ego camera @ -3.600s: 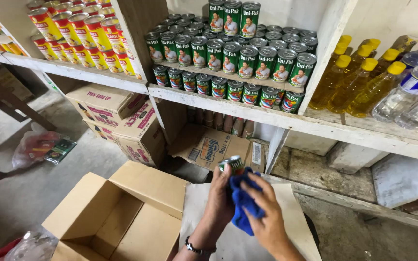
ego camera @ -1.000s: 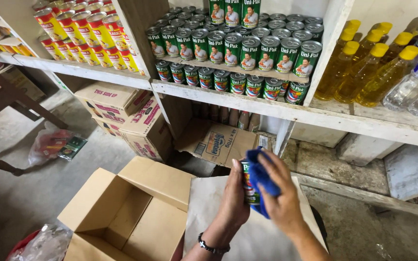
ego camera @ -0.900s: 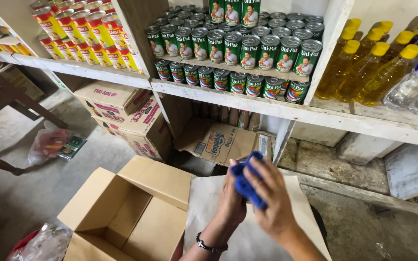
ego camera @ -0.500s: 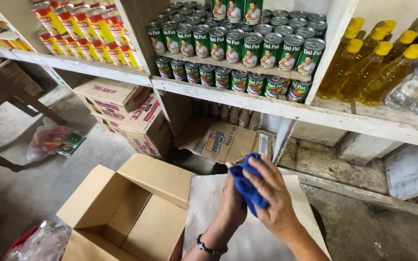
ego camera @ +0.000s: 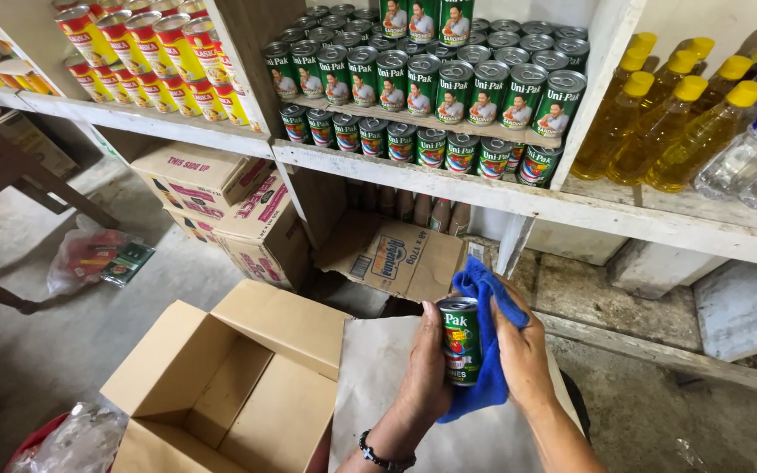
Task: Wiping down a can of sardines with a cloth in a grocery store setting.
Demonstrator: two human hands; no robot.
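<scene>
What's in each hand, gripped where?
Left hand holds a green can upright by its side wall, thumb near the top rim. Right hand presses a blue cloth against the can's other side.

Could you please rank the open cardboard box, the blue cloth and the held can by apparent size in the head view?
1. Open cardboard box, clearly largest.
2. Blue cloth.
3. Green can, smallest; cloth is bunched and partly hidden, so this gap is unsure.

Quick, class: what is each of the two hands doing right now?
Left hand: closed around an upright green can.
Right hand: pressing a blue cloth against that can.
</scene>
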